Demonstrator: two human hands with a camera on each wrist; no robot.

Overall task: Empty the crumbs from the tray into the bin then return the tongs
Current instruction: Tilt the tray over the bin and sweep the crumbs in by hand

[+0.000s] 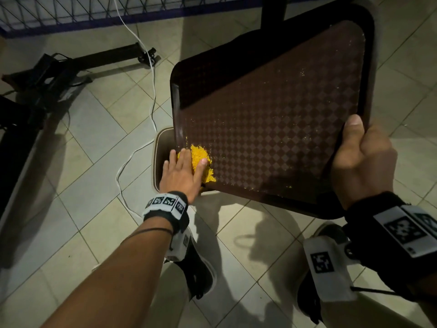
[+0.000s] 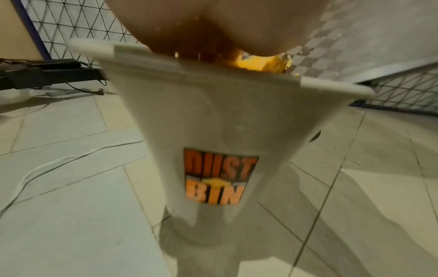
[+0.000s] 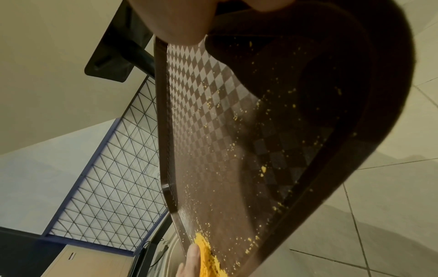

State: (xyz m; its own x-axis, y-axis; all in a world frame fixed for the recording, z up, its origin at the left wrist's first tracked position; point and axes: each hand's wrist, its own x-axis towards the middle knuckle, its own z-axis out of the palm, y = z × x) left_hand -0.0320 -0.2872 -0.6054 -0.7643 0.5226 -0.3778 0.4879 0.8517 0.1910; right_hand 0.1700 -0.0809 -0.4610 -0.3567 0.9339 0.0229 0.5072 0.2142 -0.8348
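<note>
A brown checkered tray (image 1: 279, 110) is tilted, its lower left corner over the beige bin (image 1: 162, 147). My right hand (image 1: 361, 157) grips the tray's near right corner, thumb on the rim. My left hand (image 1: 185, 170) lies with straight fingers on a heap of yellow crumbs (image 1: 201, 157) at the low corner. The left wrist view shows the bin (image 2: 213, 142) with its "DUST BIN" label and crumbs (image 2: 260, 63) at its rim. In the right wrist view the tray (image 3: 237, 140) carries scattered crumbs, the heap (image 3: 208, 258) at its bottom. No tongs are in view.
I stand on a tiled floor (image 1: 89, 166). A white cable (image 1: 151, 98) runs past the bin. Black equipment (image 1: 47, 74) lies at the left. A wire-mesh panel with a blue frame (image 1: 71, 13) stands at the back. A dark table leg (image 1: 273, 10) rises behind the tray.
</note>
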